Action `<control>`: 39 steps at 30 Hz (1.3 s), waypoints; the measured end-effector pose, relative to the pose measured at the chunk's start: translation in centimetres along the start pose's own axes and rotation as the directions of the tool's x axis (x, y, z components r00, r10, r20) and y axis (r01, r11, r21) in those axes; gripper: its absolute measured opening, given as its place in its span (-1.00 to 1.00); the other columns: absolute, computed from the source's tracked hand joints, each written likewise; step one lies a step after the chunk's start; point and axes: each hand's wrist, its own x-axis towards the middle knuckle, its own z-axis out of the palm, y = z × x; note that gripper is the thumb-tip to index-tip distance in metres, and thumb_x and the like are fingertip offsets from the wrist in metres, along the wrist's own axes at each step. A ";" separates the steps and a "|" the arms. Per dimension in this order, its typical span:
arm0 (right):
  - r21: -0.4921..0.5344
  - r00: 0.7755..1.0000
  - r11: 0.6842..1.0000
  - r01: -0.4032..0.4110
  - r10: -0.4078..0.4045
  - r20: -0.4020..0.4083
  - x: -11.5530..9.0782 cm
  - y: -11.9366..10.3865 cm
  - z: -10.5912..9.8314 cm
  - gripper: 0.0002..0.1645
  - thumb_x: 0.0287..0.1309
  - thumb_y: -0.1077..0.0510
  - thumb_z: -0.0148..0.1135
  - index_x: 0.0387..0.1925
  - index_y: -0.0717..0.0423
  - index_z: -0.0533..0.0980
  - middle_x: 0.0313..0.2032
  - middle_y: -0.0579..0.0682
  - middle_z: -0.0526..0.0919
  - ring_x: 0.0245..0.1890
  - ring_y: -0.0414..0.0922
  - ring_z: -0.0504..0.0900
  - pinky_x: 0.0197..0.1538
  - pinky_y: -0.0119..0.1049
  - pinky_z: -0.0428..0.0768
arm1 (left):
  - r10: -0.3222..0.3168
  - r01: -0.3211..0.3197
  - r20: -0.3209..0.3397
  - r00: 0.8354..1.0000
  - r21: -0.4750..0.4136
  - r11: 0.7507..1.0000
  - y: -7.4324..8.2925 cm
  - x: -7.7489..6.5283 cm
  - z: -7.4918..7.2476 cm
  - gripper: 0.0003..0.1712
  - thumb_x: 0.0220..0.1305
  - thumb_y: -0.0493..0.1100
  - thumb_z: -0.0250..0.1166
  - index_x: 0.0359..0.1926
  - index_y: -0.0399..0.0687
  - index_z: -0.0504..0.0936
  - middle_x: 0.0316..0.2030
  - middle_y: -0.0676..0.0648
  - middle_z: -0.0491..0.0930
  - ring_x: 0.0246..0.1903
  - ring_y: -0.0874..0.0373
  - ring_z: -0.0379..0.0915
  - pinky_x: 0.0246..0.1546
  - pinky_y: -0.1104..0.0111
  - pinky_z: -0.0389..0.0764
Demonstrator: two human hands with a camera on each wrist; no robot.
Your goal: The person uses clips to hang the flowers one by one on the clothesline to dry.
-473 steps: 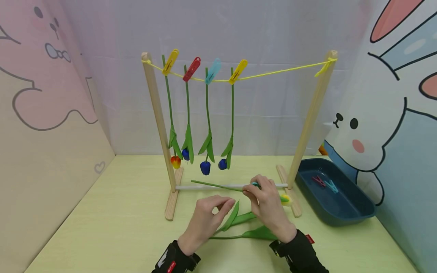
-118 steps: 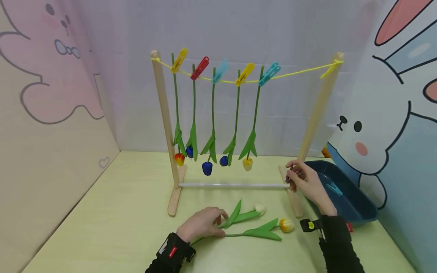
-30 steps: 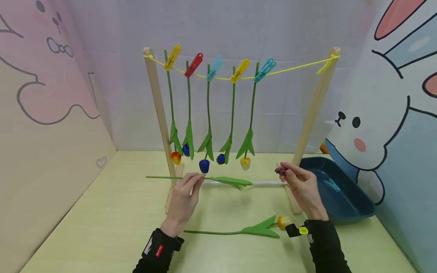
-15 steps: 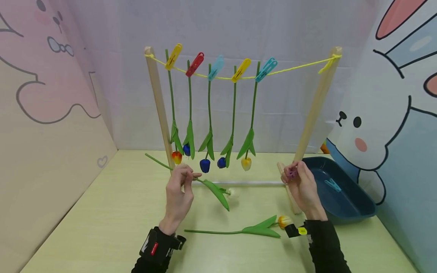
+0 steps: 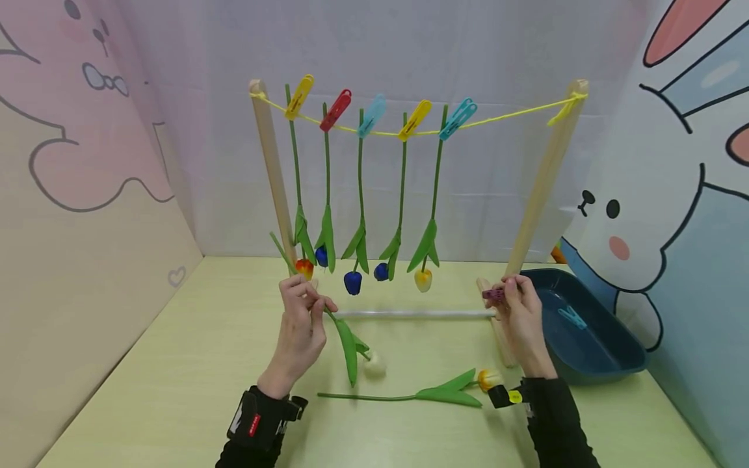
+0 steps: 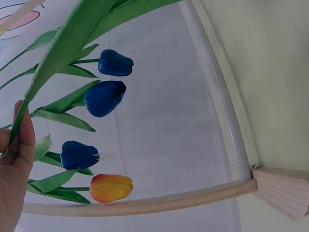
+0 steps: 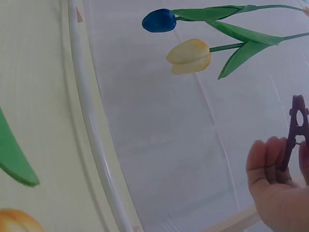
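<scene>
My left hand (image 5: 298, 331) pinches the green stem of a white artificial tulip (image 5: 374, 365) in front of the left post. Its bloom points down and right, and the stem end slants up left. In the left wrist view the tulip's leaves (image 6: 67, 46) cross above the fingers. By the right post, my right hand (image 5: 523, 322) pinches a purple clothespin (image 5: 493, 294); the right wrist view shows the clothespin (image 7: 295, 128) upright between thumb and fingers. Several tulips hang bloom-down from a yellow cord (image 5: 503, 119), each under a clothespin, the rightmost a teal clothespin (image 5: 458, 119).
A wooden frame with a right post (image 5: 547, 175) and a white crossbar (image 5: 415, 314) carries the cord. A yellow-white tulip (image 5: 447, 393) lies on the table near the front. At right stands a dark blue basin (image 5: 608, 361) with a light blue clothespin (image 5: 572, 317) inside.
A yellow-white tulip has been hung with a teal clothespin. My right hand took the purple clothespin from the basin. My left hand lifted the white tulip and turned it bloom-down.
</scene>
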 end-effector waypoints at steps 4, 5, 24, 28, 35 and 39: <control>0.029 0.997 0.998 0.050 -0.048 -0.065 0.1 0.1 0.0 -0.72 0.48 0.03 0.02 -0.13 0.18 0.50 -0.29 -0.09 0.64 -0.34 -0.22 0.67 -0.12 -0.51 0.67 | 0.022 -0.021 0.029 0.999 -0.045 0.999 0.1 0.3 -0.1 -0.55 0.18 -0.75 0.06 -0.10 -0.35 0.09 -0.09 -0.30 0.06 -0.42 0.06 0.63 -0.39 0.56 0.53; 0.037 0.996 0.998 0.054 -0.052 -0.068 0.1 0.1 0.0 -0.72 0.48 0.04 0.03 -0.15 0.18 0.52 -0.29 -0.08 0.65 -0.35 -0.21 0.67 -0.12 -0.51 0.68 | 0.018 -0.017 0.031 0.999 -0.060 0.998 0.1 0.3 -0.1 -0.55 0.19 -0.75 0.05 -0.10 -0.35 0.08 -0.08 -0.32 0.06 -0.41 0.04 0.64 -0.38 0.56 0.53; 0.390 0.973 0.914 -0.110 0.180 -0.147 0.1 -0.8 -0.6 -0.71 0.48 -0.07 -0.09 0.00 0.02 0.21 -0.28 -0.03 0.39 -0.29 -0.12 0.38 -0.12 -0.36 0.44 | -0.372 0.323 -0.004 0.928 -0.486 0.812 1.0 0.0 0.6 -0.66 0.36 -0.51 0.17 0.12 -0.54 0.39 -0.16 0.09 0.75 -0.10 0.38 0.71 -0.01 0.44 0.68; 0.585 0.982 0.805 -0.102 0.175 -0.070 0.1 -0.9 -1.1 -0.79 0.44 0.06 0.05 -0.05 0.08 0.34 -0.25 0.05 0.45 -0.24 -0.07 0.47 -0.04 -0.33 0.54 | -0.371 0.315 0.001 0.929 -0.530 0.788 1.1 -0.2 0.6 -0.80 0.35 -0.50 0.18 -0.03 -0.52 0.54 -0.13 0.19 0.76 -0.11 0.34 0.73 -0.05 0.40 0.70; 0.640 0.994 0.766 -0.069 0.109 -0.024 0.2 -1.5 -1.2 -0.78 0.40 0.15 0.12 -0.08 0.22 0.53 -0.17 0.08 0.64 -0.20 -0.06 0.57 -0.02 -0.35 0.61 | -0.371 0.365 0.096 0.924 -0.510 0.779 1.7 -0.5 1.4 -0.80 0.35 -0.46 0.21 -0.03 -0.42 0.61 -0.13 -0.21 0.76 -0.12 0.31 0.74 -0.05 0.40 0.70; 0.610 0.996 0.792 -0.004 0.060 -0.071 0.3 -1.8 -0.7 -0.77 0.36 0.19 0.16 -0.16 0.30 0.64 -0.23 0.13 0.73 -0.29 -0.06 0.64 -0.12 -0.37 0.68 | -0.371 0.374 0.107 0.923 -0.487 0.789 2.1 -0.1 2.4 -0.80 0.32 -0.46 0.24 -0.05 -0.40 0.64 -0.21 -0.38 0.67 -0.20 0.36 0.71 -0.10 0.43 0.71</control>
